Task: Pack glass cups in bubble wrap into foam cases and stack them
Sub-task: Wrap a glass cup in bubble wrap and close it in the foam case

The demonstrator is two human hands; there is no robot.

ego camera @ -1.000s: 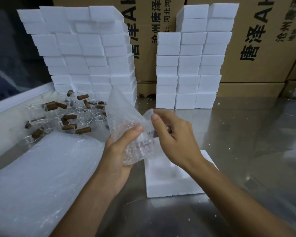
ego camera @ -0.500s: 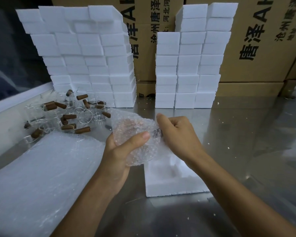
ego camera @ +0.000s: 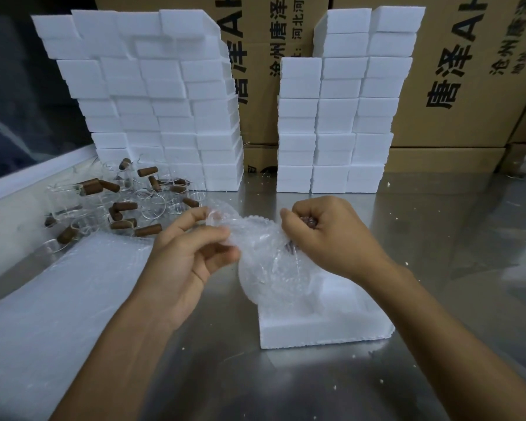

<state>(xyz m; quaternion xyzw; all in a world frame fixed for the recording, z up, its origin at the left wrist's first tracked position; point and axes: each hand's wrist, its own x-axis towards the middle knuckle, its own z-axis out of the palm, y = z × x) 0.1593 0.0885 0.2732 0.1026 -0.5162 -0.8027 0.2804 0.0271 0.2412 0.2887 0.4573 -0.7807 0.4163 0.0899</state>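
Both hands hold a glass cup wrapped in bubble wrap [ego camera: 266,262] just above an open white foam case [ego camera: 325,320] on the steel table. My left hand [ego camera: 192,253] pinches the wrap's left end between thumb and fingers. My right hand [ego camera: 325,235] is curled round the wrap's right end, where the cup's brown handle shows dimly. The bundle's lower part touches the case's hollow. Several bare glass cups with brown handles [ego camera: 119,205] lie in a heap at the left.
A pile of bubble wrap sheets [ego camera: 52,302] lies at the near left. Two tall stacks of white foam cases [ego camera: 152,98] [ego camera: 343,117] stand at the back, before cardboard boxes [ego camera: 468,71]. Foam crumbs dot the steel table [ego camera: 438,238].
The loose flap that stood up has been folded round the cup. The bundle has dropped lower, onto the foam case, and my hands have moved apart to its two ends.
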